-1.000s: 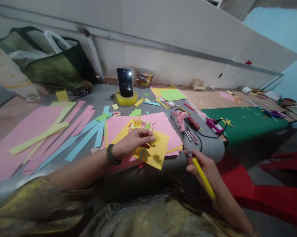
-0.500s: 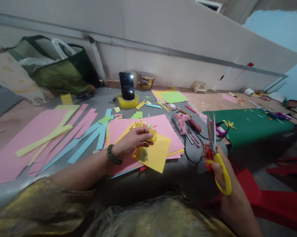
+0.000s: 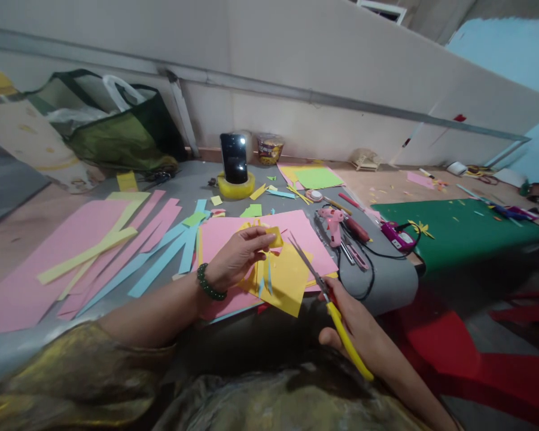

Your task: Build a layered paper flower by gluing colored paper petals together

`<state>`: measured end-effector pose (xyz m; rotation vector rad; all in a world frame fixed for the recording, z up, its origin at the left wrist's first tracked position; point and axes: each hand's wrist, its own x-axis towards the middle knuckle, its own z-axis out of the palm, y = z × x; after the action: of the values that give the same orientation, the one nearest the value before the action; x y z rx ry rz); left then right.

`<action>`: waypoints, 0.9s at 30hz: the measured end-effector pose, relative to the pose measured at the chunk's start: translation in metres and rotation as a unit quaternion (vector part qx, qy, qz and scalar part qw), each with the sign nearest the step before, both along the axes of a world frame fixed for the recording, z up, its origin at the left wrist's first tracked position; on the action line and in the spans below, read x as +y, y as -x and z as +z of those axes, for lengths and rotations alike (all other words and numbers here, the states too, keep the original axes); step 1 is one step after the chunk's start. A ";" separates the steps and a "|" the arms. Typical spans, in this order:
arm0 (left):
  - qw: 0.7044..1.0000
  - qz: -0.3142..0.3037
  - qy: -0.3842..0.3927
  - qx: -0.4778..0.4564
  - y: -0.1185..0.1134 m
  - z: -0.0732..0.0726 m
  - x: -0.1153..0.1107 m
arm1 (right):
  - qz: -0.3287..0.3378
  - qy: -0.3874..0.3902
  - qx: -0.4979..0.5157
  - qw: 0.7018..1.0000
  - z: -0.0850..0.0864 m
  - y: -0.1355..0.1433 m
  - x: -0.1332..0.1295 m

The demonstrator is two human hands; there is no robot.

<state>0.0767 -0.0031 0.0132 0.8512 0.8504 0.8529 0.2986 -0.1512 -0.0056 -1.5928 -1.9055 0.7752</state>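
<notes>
My left hand (image 3: 240, 254), with a dark green bead bracelet (image 3: 209, 282) at the wrist, pinches a small folded piece of yellow paper (image 3: 275, 237) between thumb and fingers. Beneath it lie a yellow sheet (image 3: 291, 281) and a stack of pink paper (image 3: 316, 248), with blue and yellow scraps near the fingers. My right hand (image 3: 352, 317) holds scissors (image 3: 336, 314) with a yellow handle. Their blades look nearly closed and point up and left, the tips a little right of the folded piece. Part of the handle is hidden by the hand.
Pink sheets (image 3: 18, 281) and blue strips (image 3: 161, 263) spread on the left. A phone (image 3: 234, 158) stands in a yellow tape roll (image 3: 236, 187). A pink glue gun (image 3: 334, 222), a cutter (image 3: 357, 256) and a black cord lie right of the stack, near a green mat (image 3: 453, 233).
My right hand has brought the scissors left and down, from beside the table's right part to near the yellow piece. The blades have swung from upright to slanting left. My left hand keeps its pinch.
</notes>
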 end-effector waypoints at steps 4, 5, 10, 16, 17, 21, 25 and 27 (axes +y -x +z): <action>1.000 0.010 0.000 -0.022 -0.002 0.002 -0.002 | 0.009 -0.005 -0.041 0.999 -0.008 0.009 0.005; 1.000 0.010 -0.003 -0.021 -0.002 0.003 -0.003 | 0.010 -0.009 -0.049 0.999 -0.009 0.011 0.006; 0.999 -0.013 -0.032 0.018 -0.002 0.002 -0.005 | -0.003 -0.018 -0.075 0.997 -0.007 0.015 0.011; 0.999 -0.024 -0.029 0.026 -0.002 0.000 -0.005 | -0.026 -0.006 -0.100 0.995 -0.001 0.017 0.013; 0.999 -0.024 -0.026 0.025 -0.002 0.000 -0.005 | -0.029 -0.005 -0.102 0.994 -0.001 0.017 0.014; 0.999 -0.025 -0.024 0.026 -0.002 -0.001 -0.005 | -0.035 0.000 -0.105 0.994 0.001 0.018 0.014; 0.999 -0.028 -0.024 0.033 -0.001 -0.001 -0.004 | -0.041 -0.005 -0.105 0.994 0.004 0.018 0.014; 0.999 -0.030 -0.024 0.035 -0.001 -0.002 -0.004 | -0.044 -0.007 -0.104 0.994 0.004 0.018 0.014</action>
<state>0.0778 -0.0069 0.0109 0.9495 0.8646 0.7978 0.2806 -0.1375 -0.0013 -1.7960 -1.9616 0.5783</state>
